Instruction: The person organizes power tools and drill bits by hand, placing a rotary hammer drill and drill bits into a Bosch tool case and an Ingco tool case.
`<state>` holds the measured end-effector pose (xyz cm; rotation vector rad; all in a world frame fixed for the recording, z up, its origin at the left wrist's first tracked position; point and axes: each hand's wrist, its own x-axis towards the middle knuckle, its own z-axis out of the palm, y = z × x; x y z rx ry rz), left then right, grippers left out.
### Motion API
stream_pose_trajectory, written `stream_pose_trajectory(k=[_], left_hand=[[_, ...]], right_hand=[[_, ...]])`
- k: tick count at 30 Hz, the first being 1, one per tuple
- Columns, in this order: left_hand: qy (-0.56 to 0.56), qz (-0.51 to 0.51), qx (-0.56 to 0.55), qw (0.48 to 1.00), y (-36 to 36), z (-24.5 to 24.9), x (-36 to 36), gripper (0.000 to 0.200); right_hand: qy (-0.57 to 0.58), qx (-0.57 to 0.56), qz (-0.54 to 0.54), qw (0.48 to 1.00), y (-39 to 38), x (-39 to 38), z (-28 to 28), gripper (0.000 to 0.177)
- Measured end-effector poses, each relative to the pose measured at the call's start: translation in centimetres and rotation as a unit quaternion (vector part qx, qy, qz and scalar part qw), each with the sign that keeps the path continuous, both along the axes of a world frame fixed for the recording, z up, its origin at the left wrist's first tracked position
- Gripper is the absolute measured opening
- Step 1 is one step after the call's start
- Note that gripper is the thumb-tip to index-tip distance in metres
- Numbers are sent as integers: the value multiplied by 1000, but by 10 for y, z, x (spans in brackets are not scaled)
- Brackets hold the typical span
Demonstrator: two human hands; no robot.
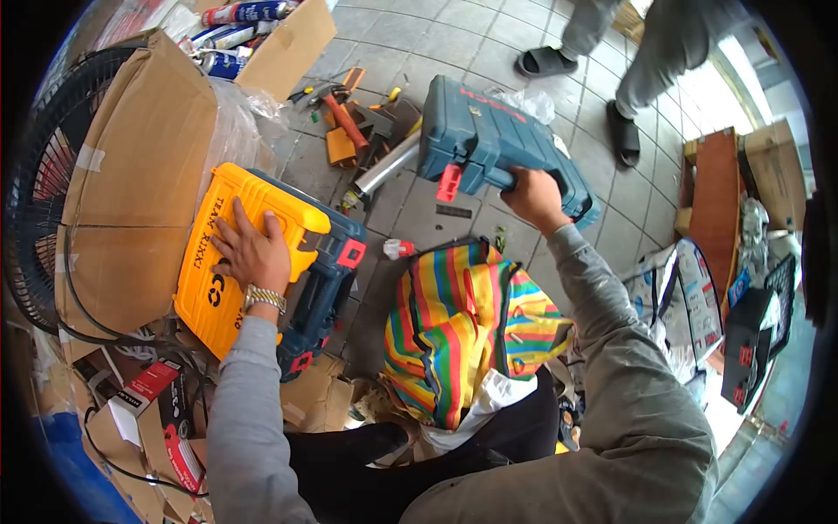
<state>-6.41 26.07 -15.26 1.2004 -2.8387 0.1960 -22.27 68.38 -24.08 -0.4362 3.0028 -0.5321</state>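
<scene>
Fingers spread, my left hand (pixel 253 251) lies flat on a yellow tool case (pixel 214 288) with black lettering. Beneath and beside that case is a dark blue tool case (pixel 319 306) with red latches. On the right, my right hand (pixel 534 199) is wrapped round the handle of another dark blue tool case (pixel 497 131) with red latches, tilted over the tiled floor. A striped multicoloured bag (pixel 467 323) slumps between my arms, close to my legs.
Hand tools, among them a red-handled hammer (pixel 346 122), lie on the floor ahead. A large cardboard box (pixel 131 192) and a fan (pixel 39 192) stand left. Another person's sandalled feet (pixel 624 131) are at the upper right. Boxes and a black case (pixel 749 341) line the right side.
</scene>
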Motion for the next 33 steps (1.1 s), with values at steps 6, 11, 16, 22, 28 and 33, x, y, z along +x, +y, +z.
stream_pose_trajectory(k=[6, 11, 16, 22, 28, 33], left_hand=[[50, 4, 31, 998, -3, 0, -1, 73], [192, -162, 111, 962, -43, -14, 18, 63], [315, -258, 439, 801, 109, 44, 157, 40], [214, -261, 423, 841, 247, 26, 382, 34], [93, -129, 538, 828, 240, -40, 445, 48], [-14, -130, 578, 806, 258, -14, 457, 63]], right_hand=[[-106, 37, 33, 993, 37, 229, 31, 24], [-59, -69, 13, 996, 74, 380, 64, 25], [-65, -72, 61, 993, 93, 504, 79, 24], [-65, -139, 88, 984, 94, 583, 53, 31], [-67, -200, 106, 972, 114, 573, 46, 41], [-46, -222, 78, 971, 110, 574, 53, 37]])
